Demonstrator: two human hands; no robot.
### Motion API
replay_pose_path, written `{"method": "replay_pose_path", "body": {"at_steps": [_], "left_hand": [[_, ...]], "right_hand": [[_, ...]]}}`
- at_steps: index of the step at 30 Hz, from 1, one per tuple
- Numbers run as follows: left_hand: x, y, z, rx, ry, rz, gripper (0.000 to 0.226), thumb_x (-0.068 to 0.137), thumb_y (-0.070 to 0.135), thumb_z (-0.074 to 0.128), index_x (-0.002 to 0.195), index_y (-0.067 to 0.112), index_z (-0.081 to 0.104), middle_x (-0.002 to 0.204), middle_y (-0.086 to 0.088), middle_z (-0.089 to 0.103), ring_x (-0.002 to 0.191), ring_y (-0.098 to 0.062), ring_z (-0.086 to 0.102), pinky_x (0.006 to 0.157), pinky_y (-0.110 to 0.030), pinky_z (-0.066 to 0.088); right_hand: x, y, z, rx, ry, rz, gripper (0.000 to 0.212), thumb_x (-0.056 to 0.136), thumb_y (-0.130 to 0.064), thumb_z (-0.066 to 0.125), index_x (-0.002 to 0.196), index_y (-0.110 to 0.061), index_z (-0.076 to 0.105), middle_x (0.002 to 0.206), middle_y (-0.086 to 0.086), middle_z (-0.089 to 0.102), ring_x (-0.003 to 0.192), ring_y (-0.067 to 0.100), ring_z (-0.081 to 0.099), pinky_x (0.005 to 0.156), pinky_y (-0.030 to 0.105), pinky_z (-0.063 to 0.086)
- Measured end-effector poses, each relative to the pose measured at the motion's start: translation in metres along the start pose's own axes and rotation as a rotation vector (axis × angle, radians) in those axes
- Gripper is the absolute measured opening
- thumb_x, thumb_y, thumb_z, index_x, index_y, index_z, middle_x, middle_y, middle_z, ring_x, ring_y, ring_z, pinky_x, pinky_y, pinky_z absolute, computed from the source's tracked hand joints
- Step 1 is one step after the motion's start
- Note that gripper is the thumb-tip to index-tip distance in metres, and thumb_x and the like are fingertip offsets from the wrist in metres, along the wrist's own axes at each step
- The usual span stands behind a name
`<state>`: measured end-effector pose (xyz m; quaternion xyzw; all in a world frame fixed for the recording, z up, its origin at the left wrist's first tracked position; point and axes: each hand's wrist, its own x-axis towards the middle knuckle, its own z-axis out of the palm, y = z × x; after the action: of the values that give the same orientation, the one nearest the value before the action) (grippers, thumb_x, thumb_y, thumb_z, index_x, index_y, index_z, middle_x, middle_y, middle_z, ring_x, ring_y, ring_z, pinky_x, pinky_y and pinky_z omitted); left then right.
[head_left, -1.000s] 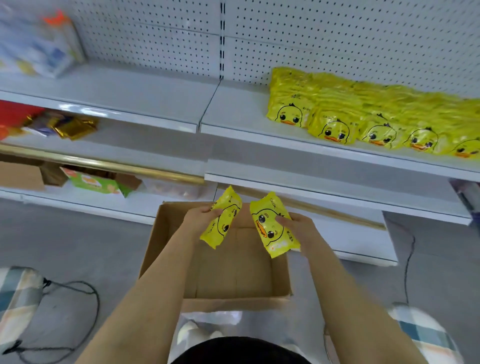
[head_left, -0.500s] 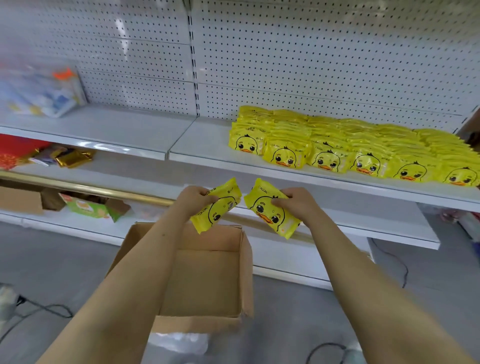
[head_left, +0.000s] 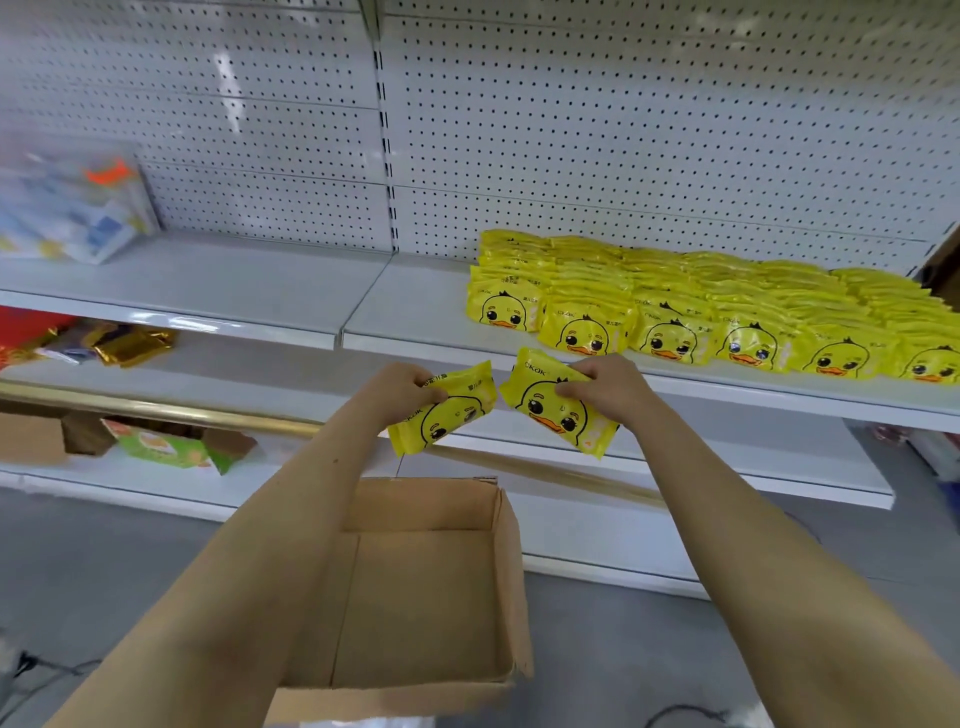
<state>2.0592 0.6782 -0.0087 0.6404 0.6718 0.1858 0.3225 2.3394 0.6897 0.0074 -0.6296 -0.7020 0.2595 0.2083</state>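
My left hand (head_left: 402, 391) grips a yellow duck-print packet (head_left: 457, 410) by its upper left end. My right hand (head_left: 605, 384) grips a second yellow duck packet (head_left: 545, 410) by its top edge. Both packets hang tilted, almost touching, in the air just below the front lip of the white shelf (head_left: 415, 317). On that shelf, to the right, lie rows of the same duck packets (head_left: 727, 312), stacked several deep. An open cardboard box (head_left: 415, 582) sits on the floor beneath my arms, and its inside looks bare.
The shelf's left half holds only a blurred clear package (head_left: 67, 208) at the far left. A lower shelf carries gold and red wrappers (head_left: 119, 343); below that lie a green box (head_left: 166, 447) and brown cartons. Pegboard backs the shelving. Cables lie on the grey floor.
Both hands have risen with their packets from over the box up to the front edge of the stocked shelf. My view has tilted upward, showing more pegboard.
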Motion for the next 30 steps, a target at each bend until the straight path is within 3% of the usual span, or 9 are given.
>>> {"method": "replay_pose_path", "body": {"at_steps": [2,6,10,15,17,22,26,30], "left_hand": [[0.011,-0.009,-0.01,0.026,-0.011,0.017,0.02,0.088,0.029,0.062,0.096,0.011,0.069,0.091,-0.009,0.063,0.085,-0.023,0.057,0.073,-0.031,0.042],[0.032,-0.022,-0.03,0.031,0.02,0.074,0.021,0.088,0.026,0.062,0.096,0.008,0.071,0.086,-0.011,0.06,0.08,-0.023,0.053,0.066,-0.028,0.038],[0.05,-0.032,-0.038,0.063,0.011,0.072,0.021,0.089,0.026,0.061,0.087,0.006,0.068,0.075,-0.007,0.054,0.075,-0.022,0.049,0.057,-0.027,0.033],[0.078,-0.043,-0.031,0.073,-0.021,0.068,0.023,0.089,0.025,0.059,0.097,0.007,0.07,0.087,-0.013,0.062,0.08,-0.023,0.053,0.069,-0.031,0.041],[0.09,-0.046,-0.028,0.065,-0.041,0.06,0.02,0.089,0.026,0.059,0.094,0.01,0.07,0.081,-0.008,0.06,0.078,-0.022,0.053,0.065,-0.027,0.039],[0.127,-0.047,-0.023,0.125,-0.062,0.046,0.016,0.09,0.031,0.059,0.088,0.016,0.067,0.07,0.003,0.052,0.072,-0.016,0.048,0.055,-0.022,0.032],[0.16,-0.04,-0.021,0.157,-0.046,0.049,0.023,0.09,0.031,0.061,0.088,0.009,0.067,0.069,-0.002,0.052,0.073,-0.02,0.048,0.056,-0.024,0.031],[0.19,-0.036,-0.016,0.156,-0.03,0.05,0.029,0.09,0.034,0.06,0.104,0.011,0.069,0.088,-0.006,0.063,0.084,-0.02,0.052,0.069,-0.029,0.034]], "right_hand": [[0.005,-0.007,0.008,0.017,0.037,0.012,0.023,0.082,-0.029,0.071,0.098,-0.013,0.075,0.092,0.013,0.07,0.088,0.028,0.062,0.075,0.037,0.047],[0.016,-0.012,0.029,-0.029,0.065,0.034,0.015,0.084,-0.028,0.068,0.094,-0.018,0.075,0.076,0.0,0.064,0.078,0.022,0.06,0.056,0.025,0.036],[0.031,-0.016,0.037,-0.073,0.047,0.056,0.016,0.085,-0.028,0.068,0.096,-0.018,0.075,0.084,0.007,0.068,0.079,0.023,0.06,0.065,0.03,0.04],[0.067,-0.016,0.036,-0.126,0.094,0.006,0.019,0.086,-0.029,0.067,0.097,-0.015,0.074,0.08,0.005,0.064,0.081,0.021,0.056,0.059,0.027,0.033],[0.09,-0.015,0.034,-0.138,0.088,-0.001,0.025,0.086,-0.03,0.068,0.104,-0.015,0.073,0.087,0.004,0.065,0.091,0.024,0.059,0.064,0.028,0.036],[0.164,-0.015,0.026,-0.172,0.088,-0.058,0.045,0.085,-0.033,0.07,0.123,-0.01,0.064,0.13,0.009,0.06,0.122,0.024,0.052,0.094,0.031,0.039],[0.229,-0.018,0.021,-0.216,0.048,-0.147,0.047,0.084,-0.034,0.071,0.124,-0.011,0.063,0.129,0.011,0.06,0.121,0.025,0.053,0.092,0.03,0.04],[0.276,-0.016,0.03,-0.287,0.003,-0.236,0.045,0.085,-0.035,0.069,0.125,-0.014,0.062,0.123,0.01,0.064,0.116,0.027,0.055,0.086,0.032,0.043]]}}
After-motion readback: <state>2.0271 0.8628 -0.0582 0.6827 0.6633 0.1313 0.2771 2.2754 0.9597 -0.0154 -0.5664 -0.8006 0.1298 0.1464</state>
